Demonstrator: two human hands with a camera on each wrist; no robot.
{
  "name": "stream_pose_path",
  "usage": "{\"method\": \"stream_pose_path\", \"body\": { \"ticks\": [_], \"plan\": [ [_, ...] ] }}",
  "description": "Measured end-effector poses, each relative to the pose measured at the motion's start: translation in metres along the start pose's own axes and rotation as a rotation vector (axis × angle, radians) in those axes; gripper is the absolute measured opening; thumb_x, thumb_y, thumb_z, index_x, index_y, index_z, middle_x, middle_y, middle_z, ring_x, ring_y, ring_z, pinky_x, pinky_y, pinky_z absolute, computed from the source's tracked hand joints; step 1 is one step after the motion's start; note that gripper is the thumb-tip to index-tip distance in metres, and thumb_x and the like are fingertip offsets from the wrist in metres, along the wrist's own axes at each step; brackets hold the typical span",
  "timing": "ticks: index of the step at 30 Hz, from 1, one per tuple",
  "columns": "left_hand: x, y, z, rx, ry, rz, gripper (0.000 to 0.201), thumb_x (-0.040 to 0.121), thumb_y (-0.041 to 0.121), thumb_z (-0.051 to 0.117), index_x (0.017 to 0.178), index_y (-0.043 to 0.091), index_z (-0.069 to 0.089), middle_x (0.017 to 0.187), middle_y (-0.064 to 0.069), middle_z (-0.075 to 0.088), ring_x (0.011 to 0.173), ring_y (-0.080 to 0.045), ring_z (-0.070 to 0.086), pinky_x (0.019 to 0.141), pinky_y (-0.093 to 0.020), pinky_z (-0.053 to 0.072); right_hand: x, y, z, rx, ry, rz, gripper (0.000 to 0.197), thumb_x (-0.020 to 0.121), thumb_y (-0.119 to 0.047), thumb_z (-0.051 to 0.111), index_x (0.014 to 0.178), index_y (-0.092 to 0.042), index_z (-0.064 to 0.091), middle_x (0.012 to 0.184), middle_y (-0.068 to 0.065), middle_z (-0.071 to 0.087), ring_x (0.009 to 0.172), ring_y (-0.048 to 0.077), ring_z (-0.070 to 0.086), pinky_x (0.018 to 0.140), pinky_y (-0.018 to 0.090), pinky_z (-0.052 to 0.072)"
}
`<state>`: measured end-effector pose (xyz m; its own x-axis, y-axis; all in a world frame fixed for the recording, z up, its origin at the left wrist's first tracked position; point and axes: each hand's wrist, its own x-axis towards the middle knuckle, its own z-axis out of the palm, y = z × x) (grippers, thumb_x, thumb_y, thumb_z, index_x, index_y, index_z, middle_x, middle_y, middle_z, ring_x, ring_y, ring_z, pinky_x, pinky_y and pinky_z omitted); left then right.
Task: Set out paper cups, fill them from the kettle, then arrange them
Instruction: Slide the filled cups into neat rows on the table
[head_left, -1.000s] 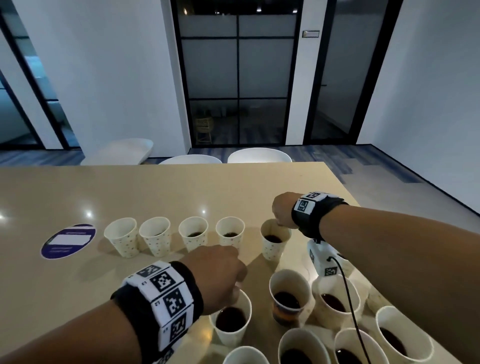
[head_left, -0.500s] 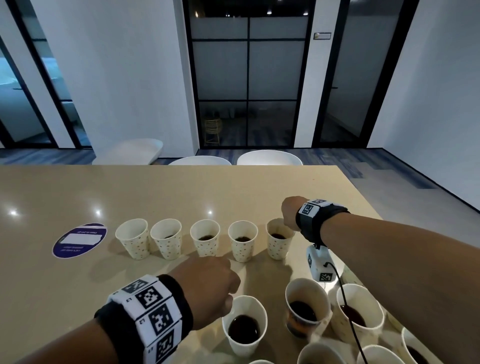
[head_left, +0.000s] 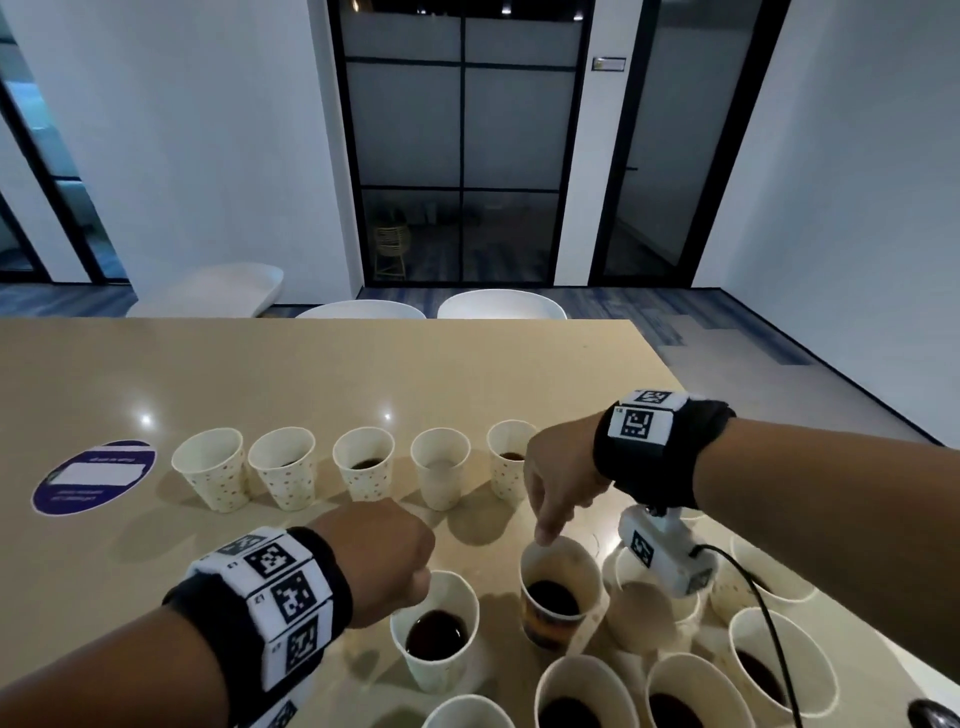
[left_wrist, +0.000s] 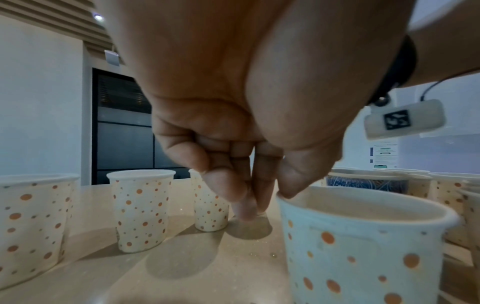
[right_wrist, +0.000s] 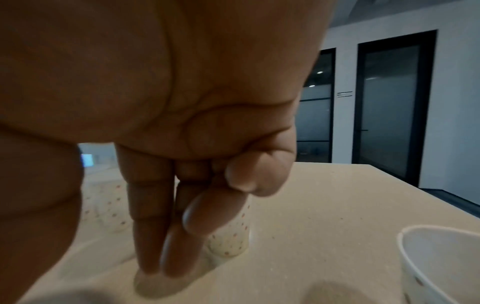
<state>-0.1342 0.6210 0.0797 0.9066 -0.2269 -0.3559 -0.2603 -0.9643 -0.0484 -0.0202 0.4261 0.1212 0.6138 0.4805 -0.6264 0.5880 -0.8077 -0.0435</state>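
Note:
Five dotted paper cups stand in a row across the tan table; the rightmost holds dark liquid. My left hand is at a filled dotted cup in front of the row. In the left wrist view its thumb lies on the rim of that cup and the left hand has its fingers curled down beside the wall. My right hand points straight fingers down at the far rim of a filled cup with a dark band. The right hand holds nothing. No kettle is in view.
Several more filled cups crowd the near right corner, close to the table's right edge. A round purple sticker lies left of the row. White chairs stand at the far side. The wrist camera's cable hangs over the cups.
My right hand let go of the rightmost cup in the row and drew back toward me, over the dark-banded cup. The left hand stayed at its cup.

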Motion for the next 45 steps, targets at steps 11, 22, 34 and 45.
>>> {"method": "stream_pose_path", "body": {
  "ticks": [11, 22, 34, 45],
  "plan": [
    [0.004, 0.004, 0.001, -0.039, -0.007, -0.011, 0.024, 0.095, 0.034, 0.055, 0.074, 0.023, 0.058, 0.068, 0.008, 0.055, 0.059, -0.009, 0.047, 0.064, -0.025, 0.045, 0.018, 0.024, 0.025, -0.208, 0.144, -0.021, 0.02, 0.085, -0.028, 0.066, 0.091, -0.012, 0.076, 0.089, 0.005, 0.075, 0.084, 0.022, 0.068, 0.078, 0.034, 0.057],
    [0.013, -0.013, 0.001, -0.05, 0.006, -0.047, 0.027, 0.1, 0.036, 0.05, 0.075, 0.026, 0.054, 0.077, 0.006, 0.059, 0.068, -0.013, 0.052, 0.069, -0.027, 0.047, 0.074, 0.106, -0.015, -0.265, 0.238, 0.351, 0.023, 0.092, -0.027, 0.058, 0.077, -0.01, 0.063, 0.069, 0.003, 0.056, 0.073, 0.026, 0.057, 0.068, 0.03, 0.046],
    [0.018, -0.021, 0.008, -0.047, 0.043, -0.055, 0.03, 0.101, 0.037, 0.048, 0.077, 0.021, 0.055, 0.072, 0.006, 0.053, 0.063, -0.012, 0.046, 0.066, -0.027, 0.043, 0.064, 0.101, -0.011, -0.059, 0.385, 0.428, 0.04, 0.09, -0.044, 0.06, 0.067, -0.011, 0.061, 0.063, 0.0, 0.055, 0.071, 0.025, 0.058, 0.063, 0.03, 0.045],
    [0.006, -0.043, 0.013, -0.168, 0.041, -0.171, 0.031, 0.099, 0.036, 0.052, 0.07, 0.026, 0.051, 0.078, 0.007, 0.059, 0.07, -0.011, 0.053, 0.068, -0.025, 0.045, -0.008, 0.08, -0.004, 0.014, 0.219, 0.456, 0.028, 0.086, -0.023, 0.07, 0.063, -0.012, 0.06, 0.062, -0.002, 0.058, 0.06, 0.016, 0.055, 0.054, 0.022, 0.042]
  ]
}}
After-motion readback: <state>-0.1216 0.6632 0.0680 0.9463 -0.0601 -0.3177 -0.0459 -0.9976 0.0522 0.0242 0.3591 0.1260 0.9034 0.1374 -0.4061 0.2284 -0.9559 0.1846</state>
